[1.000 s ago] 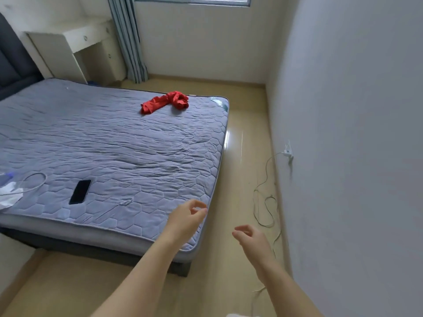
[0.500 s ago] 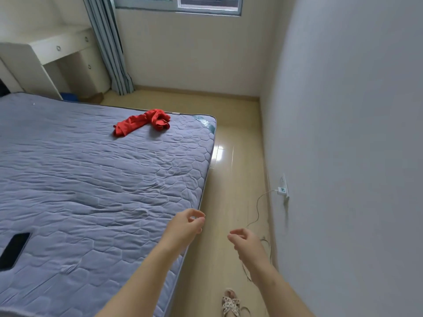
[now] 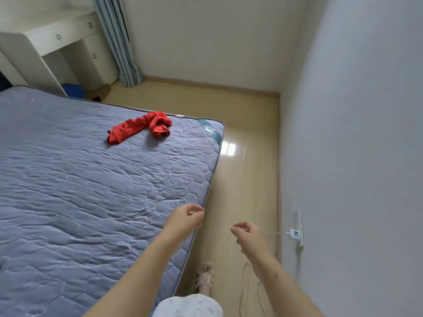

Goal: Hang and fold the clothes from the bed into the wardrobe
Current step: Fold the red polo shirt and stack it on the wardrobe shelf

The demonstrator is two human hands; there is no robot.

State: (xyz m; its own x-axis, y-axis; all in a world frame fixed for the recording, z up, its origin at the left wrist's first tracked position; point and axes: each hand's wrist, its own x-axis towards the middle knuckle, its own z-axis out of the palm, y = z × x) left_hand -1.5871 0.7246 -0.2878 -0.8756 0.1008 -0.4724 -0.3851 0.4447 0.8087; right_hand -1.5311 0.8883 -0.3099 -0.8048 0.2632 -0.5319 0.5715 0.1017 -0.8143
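Left grip (image 3: 186,219) and right grip (image 3: 249,235) are both empty right now. The fingers are loosely curled with the thumbs near the fingertips, and nothing's pinched as far as I can see. They're out in front of me at lower centre of the frame, the left one over the edge of the grey-blue quilted bed (image 3: 91,191), the right one over the strip of floor beside the wall.

The only clothing I can spot is a crumpled bright red fabric garment (image 3: 139,128). It's lying near the bed's far corner, upper middle of the frame, well apart from both grips. So I'd call this the fetch step.

Next move calls for heading up the gap between bed and wall, leaning in, grabbing the garment and shaking it out to judge hang or fold. The wardrobe isn't in shot. Worth minding the white charger plug (image 3: 294,233) and its thin cable trailing at lower right.
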